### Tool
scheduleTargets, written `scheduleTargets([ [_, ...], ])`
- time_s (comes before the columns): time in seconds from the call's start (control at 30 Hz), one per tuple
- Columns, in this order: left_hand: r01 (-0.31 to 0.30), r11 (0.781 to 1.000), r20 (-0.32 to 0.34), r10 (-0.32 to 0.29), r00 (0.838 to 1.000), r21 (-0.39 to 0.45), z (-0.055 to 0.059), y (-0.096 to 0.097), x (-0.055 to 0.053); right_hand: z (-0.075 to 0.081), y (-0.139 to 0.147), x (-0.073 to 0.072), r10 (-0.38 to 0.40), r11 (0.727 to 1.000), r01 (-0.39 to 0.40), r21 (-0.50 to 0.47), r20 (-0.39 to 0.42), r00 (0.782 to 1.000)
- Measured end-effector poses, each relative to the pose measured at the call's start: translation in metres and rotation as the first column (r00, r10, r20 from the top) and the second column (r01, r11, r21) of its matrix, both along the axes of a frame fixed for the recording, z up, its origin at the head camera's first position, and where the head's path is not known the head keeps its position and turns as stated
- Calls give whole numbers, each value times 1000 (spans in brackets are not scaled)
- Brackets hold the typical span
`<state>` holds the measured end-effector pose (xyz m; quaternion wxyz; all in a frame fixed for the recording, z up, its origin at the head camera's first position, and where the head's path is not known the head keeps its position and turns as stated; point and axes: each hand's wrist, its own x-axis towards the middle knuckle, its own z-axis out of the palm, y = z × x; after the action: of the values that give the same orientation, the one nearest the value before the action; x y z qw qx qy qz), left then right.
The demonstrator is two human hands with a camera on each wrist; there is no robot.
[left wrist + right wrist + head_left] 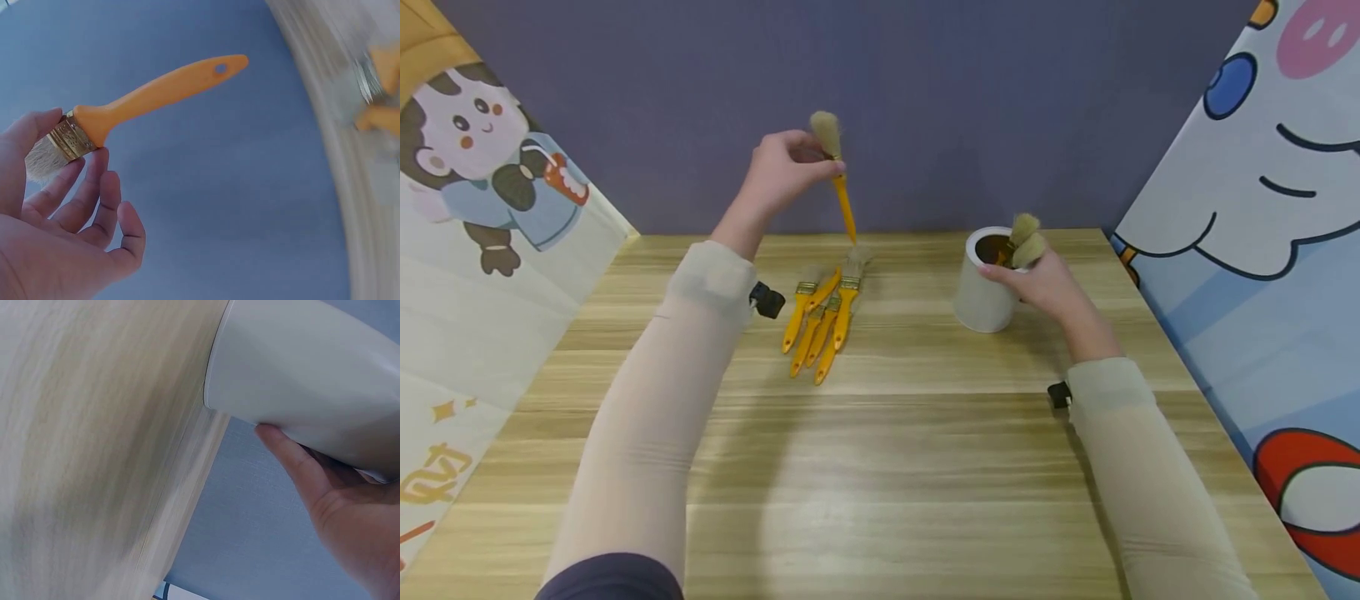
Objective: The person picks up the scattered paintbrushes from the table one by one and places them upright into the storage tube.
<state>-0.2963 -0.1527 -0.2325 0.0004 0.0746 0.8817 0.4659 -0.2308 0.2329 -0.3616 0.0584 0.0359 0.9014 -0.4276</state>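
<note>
My left hand [781, 173] pinches a paintbrush [846, 204] by its metal ferrule, bristles up and yellow handle pointing down. The left wrist view shows thumb and fingertips on the ferrule of this paintbrush [169, 90]. Below it, several more yellow-handled paintbrushes [846, 312] lie in a loose pile on the table. My right hand [1052, 287] grips a white can [979, 292] near its rim, and in the right wrist view fingers touch the side of the can [300, 369]. Brush bristles [1028, 248] stick out over the can's right rim. Their handles are mostly hidden inside.
The wood-grain table [910, 467] reaches back to a dark blue-grey wall [925, 108]. Cartoon-printed panels [1262, 217] stand along the right side and the left. The can stands near the table's back edge, right of the pile.
</note>
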Motion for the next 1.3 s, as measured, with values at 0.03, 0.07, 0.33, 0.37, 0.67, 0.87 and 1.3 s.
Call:
scheduleTargets([
  [0.03, 21, 1000, -12, -21, 1000, 9, 3, 8, 2, 0, 0, 0, 1, 1000, -1, -1, -1, 1000],
  [0.07, 43, 999, -28, -42, 999, 16, 6, 16, 5, 0, 0, 0, 3, 1000, -3, -5, -4, 1000],
  [0.33, 186, 981, -99, -180, 979, 48, 30, 89, 18, 0, 3, 2, 8, 1000, -8, -9, -20, 1000],
  [0.37, 203, 978, -97, -198, 975, 44, 32, 98, 19, 0, 3, 2, 9, 1000, -9, -12, -19, 1000],
  [0.67, 323, 945, -82, -326, 942, -52, 24, 164, 23, 5, 3, 1, 19, 999, -20, -48, -25, 1000],
  [0.87, 400, 898, -24, -410, 912, -182, 3, 187, 22, 5, 2, 0, 50, 997, -50, -60, -17, 999],
  [1.3, 465, 794, 96, -467, 879, -391, -49, 205, 18, 2, 1, 3, 111, 990, -117, -77, -70, 991],
])
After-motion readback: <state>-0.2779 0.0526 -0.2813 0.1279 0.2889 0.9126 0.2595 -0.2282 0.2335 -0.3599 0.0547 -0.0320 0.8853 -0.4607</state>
